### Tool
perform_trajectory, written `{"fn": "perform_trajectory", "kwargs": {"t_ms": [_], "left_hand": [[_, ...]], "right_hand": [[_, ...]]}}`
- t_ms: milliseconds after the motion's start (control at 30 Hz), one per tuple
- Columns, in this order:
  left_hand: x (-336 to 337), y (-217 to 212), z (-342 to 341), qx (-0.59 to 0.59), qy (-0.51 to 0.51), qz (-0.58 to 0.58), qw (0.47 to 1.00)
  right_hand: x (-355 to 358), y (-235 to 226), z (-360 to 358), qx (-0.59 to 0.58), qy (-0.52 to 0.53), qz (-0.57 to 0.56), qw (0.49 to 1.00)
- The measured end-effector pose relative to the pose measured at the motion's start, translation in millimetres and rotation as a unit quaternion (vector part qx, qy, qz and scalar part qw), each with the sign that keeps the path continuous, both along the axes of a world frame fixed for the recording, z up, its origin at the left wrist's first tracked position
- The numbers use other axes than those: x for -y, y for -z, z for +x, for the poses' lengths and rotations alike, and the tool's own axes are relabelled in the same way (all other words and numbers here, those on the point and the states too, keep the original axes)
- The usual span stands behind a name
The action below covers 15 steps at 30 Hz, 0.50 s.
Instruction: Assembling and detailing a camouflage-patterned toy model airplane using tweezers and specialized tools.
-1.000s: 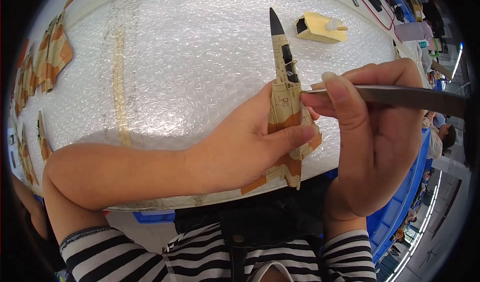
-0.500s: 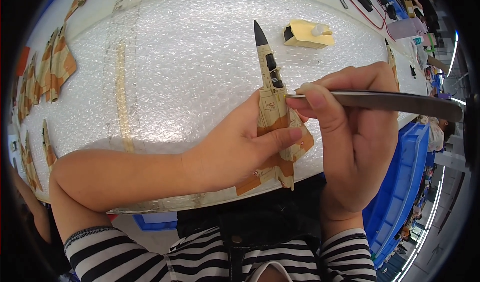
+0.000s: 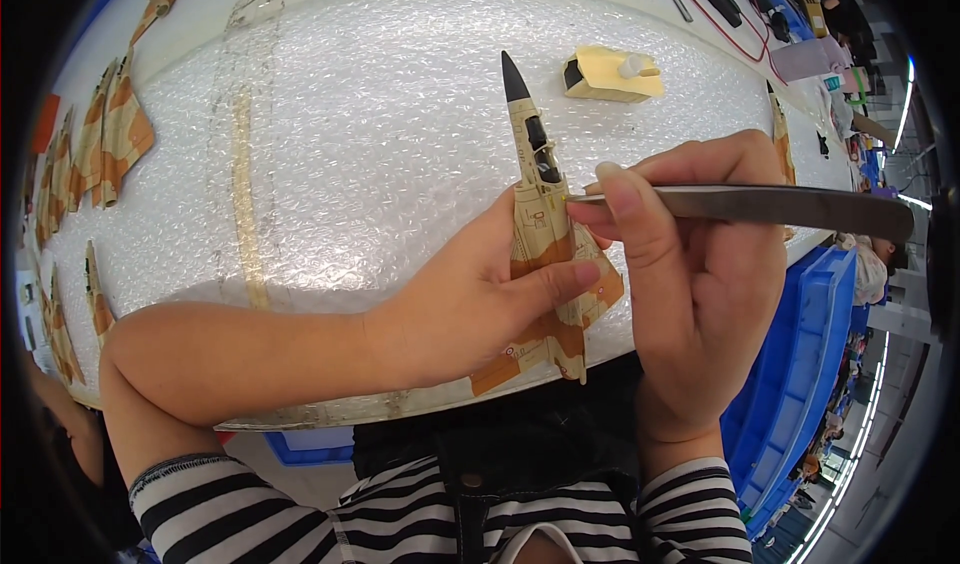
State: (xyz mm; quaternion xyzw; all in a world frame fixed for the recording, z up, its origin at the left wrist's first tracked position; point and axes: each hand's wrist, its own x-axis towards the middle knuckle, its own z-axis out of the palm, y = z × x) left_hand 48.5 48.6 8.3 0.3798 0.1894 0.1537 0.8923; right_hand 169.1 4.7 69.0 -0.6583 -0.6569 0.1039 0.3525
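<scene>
Holding a jet model (image 3: 541, 242) mid-frame (already painted, seemingly unfinished) in left hand (image 3: 482, 289); pinching tweezers (image 3: 790, 207) at its side in right hand (image 3: 700, 254).

On the model jet (image 3: 545, 239), a red marking (image 3: 539, 219) behind the cockpit (image 3: 542, 148) and tiny dark marks (image 3: 523, 353) farther back are too small to read.

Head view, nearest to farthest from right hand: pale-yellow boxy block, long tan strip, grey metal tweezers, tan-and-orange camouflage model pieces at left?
1. Grey metal tweezers: held in right hand.
2. Pale-yellow boxy block: forward, slightly left.
3. Long tan strip: well left.
4. Camouflage model pieces: farthest left.
</scene>
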Motion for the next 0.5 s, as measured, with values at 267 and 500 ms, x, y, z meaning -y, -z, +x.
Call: {"fn": "perform_trajectory", "kwargs": {"t_ms": [267, 500], "left_hand": [[0.9, -1.3, -0.2, -0.003, 0.000, 0.014, 1.000], [0.0, -1.9, -0.7, -0.004, 0.007, 0.009, 1.000]], "right_hand": [[0.9, -1.2, 0.2, -0.011, 0.002, -0.001, 1.000], [1.0, -0.2, -0.1, -0.014, 0.008, 0.006, 1.000]]}}
